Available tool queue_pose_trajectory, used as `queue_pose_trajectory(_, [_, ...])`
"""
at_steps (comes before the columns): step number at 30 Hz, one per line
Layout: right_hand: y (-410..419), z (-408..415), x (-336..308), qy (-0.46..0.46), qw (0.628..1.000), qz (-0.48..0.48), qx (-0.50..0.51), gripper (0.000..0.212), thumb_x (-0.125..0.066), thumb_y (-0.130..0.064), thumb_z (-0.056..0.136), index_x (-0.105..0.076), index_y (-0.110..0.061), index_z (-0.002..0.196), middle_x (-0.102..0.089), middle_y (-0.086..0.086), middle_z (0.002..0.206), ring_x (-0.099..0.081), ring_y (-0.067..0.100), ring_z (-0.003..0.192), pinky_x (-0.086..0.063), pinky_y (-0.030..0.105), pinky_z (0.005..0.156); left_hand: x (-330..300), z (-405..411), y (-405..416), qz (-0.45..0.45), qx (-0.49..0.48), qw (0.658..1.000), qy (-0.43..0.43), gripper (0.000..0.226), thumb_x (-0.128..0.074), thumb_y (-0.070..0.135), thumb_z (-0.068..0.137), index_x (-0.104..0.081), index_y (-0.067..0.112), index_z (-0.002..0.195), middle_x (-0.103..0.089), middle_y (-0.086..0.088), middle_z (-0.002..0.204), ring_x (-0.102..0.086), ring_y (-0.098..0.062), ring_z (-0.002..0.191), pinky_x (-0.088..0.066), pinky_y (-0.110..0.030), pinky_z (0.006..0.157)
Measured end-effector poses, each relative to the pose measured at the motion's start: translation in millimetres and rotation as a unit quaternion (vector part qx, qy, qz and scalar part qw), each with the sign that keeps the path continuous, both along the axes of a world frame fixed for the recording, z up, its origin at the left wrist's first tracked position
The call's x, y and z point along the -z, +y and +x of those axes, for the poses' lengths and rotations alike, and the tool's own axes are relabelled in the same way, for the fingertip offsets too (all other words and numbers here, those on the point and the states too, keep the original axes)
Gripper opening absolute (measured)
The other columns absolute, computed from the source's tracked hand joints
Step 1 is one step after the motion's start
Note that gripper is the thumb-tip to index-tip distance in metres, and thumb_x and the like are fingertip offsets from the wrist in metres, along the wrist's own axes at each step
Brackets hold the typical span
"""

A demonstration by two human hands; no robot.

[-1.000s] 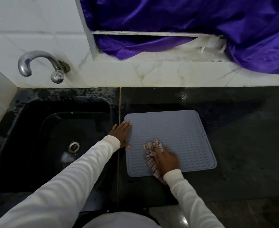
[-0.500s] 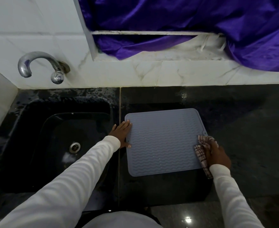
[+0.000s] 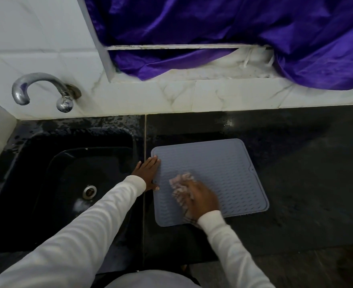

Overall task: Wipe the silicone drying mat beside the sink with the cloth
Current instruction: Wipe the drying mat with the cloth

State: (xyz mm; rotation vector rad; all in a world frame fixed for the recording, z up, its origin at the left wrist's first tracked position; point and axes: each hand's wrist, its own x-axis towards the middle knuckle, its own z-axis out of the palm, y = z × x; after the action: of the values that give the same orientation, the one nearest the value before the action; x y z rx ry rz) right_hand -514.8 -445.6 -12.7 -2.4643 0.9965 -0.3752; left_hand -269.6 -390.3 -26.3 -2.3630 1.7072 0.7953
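Head camera is looking down on a grey silicone drying mat (image 3: 219, 169) lying flat on the dark counter (image 3: 306, 163), just right of the black sink (image 3: 63, 183). Left hand (image 3: 148, 173) is pressing straight, close-set fingers on the mat's left edge. Right hand (image 3: 202, 197) is bunching the checked cloth (image 3: 179, 183) under curled fingers on the mat's near-left part, both blurred.

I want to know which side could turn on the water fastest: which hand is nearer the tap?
Left. The left hand lies flat on the mat's sink-side edge, below the tap. The right hand presses the cloth further right.
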Motion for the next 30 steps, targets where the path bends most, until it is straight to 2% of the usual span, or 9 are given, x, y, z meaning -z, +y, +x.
queue_pose_trajectory(2, [19.8,30.0,7.2,0.025,0.999,0.004,-0.036,0.054,-0.036,-0.055,0.092,-0.049,-0.028,0.137,-0.055,-0.001,0.136,-0.057,0.019,0.116,-0.048,0.03,0.093,0.3,0.6,-0.1,-0.008,0.006,1.0,-0.01,0.103,-0.065,0.047,0.086,0.007,0.019,0.155,0.013,-0.002,0.162,0.007,-0.019,0.15,-0.001,-0.046,0.12])
queue_pose_trajectory(5, [30.0,46.5,26.2,0.056,0.997,-0.007,-0.043,0.054,-0.041,-0.049,0.093,-0.048,-0.022,0.138,-0.064,0.007,0.119,-0.066,0.027,0.092,-0.055,0.035,0.075,-1.8,-1.1,-1.4,-0.008,0.004,1.0,-0.004,0.1,-0.064,0.046,0.087,0.004,0.017,0.155,0.011,-0.004,0.163,0.005,-0.021,0.15,-0.003,-0.047,0.12])
queue_pose_trajectory(8, [16.5,35.9,30.3,0.098,0.994,-0.031,-0.044,0.052,-0.043,-0.043,0.087,-0.06,-0.016,0.129,-0.07,0.006,0.1,-0.068,0.023,0.073,-0.054,0.028,0.06,-7.6,-5.1,-6.0,-0.006,0.009,1.0,-0.017,0.099,-0.063,0.043,0.088,0.002,0.012,0.155,0.009,-0.007,0.162,0.004,-0.024,0.15,-0.005,-0.047,0.12])
queue_pose_trajectory(12, [-12.4,10.7,34.1,0.112,0.989,-0.098,-0.025,0.046,-0.042,-0.041,0.087,-0.065,-0.019,0.121,-0.069,0.012,0.101,-0.067,0.031,0.072,-0.054,0.034,0.06,-6.0,-3.7,-6.9,0.01,0.01,1.0,-0.001,0.108,-0.07,0.043,0.083,0.005,0.013,0.155,0.013,-0.008,0.162,0.008,-0.025,0.15,-0.003,-0.048,0.121])
queue_pose_trajectory(15, [-33.1,-13.9,36.0,0.124,0.983,-0.138,0.012,0.043,-0.043,-0.039,0.085,-0.069,-0.018,0.113,-0.069,0.013,0.088,-0.064,0.032,0.062,-0.05,0.032,0.053,-5.0,-2.2,-4.3,0.013,0.005,1.0,0.005,0.109,-0.071,0.044,0.083,0.006,0.014,0.155,0.014,-0.006,0.162,0.009,-0.023,0.149,-0.002,-0.049,0.121])
queue_pose_trajectory(19, [-65.0,-54.6,40.4,0.148,0.979,-0.104,0.09,0.048,-0.04,-0.041,0.088,-0.064,-0.013,0.119,-0.066,0.02,0.099,-0.064,0.038,0.066,-0.052,0.039,0.058,-4.3,-2.3,-3.2,0.008,0.005,1.0,0.007,0.11,-0.071,0.045,0.083,0.006,0.015,0.155,0.014,-0.006,0.162,0.009,-0.023,0.149,-0.003,-0.049,0.121])
queue_pose_trajectory(24, [-112.3,-108.7,31.2,0.196,0.959,-0.059,0.195,0.045,-0.048,-0.033,0.097,-0.049,-0.014,0.138,-0.057,0.026,0.122,-0.063,0.046,0.089,-0.049,0.047,0.076,-8.4,-4.0,-4.0,0.016,0.007,1.0,0.002,0.11,-0.071,0.043,0.083,0.006,0.014,0.155,0.014,-0.006,0.162,0.008,-0.024,0.15,-0.002,-0.048,0.121])
queue_pose_trajectory(30, [-143.1,-157.4,25.6,0.205,0.932,-0.034,0.296,0.043,-0.047,-0.031,0.096,-0.045,-0.015,0.135,-0.055,0.027,0.117,-0.06,0.047,0.089,-0.051,0.052,0.075,-9.7,-5.1,-4.0,0.016,0.005,1.0,0.006,0.109,-0.071,0.042,0.083,0.007,0.013,0.154,0.014,-0.007,0.162,0.008,-0.024,0.15,-0.003,-0.049,0.121])
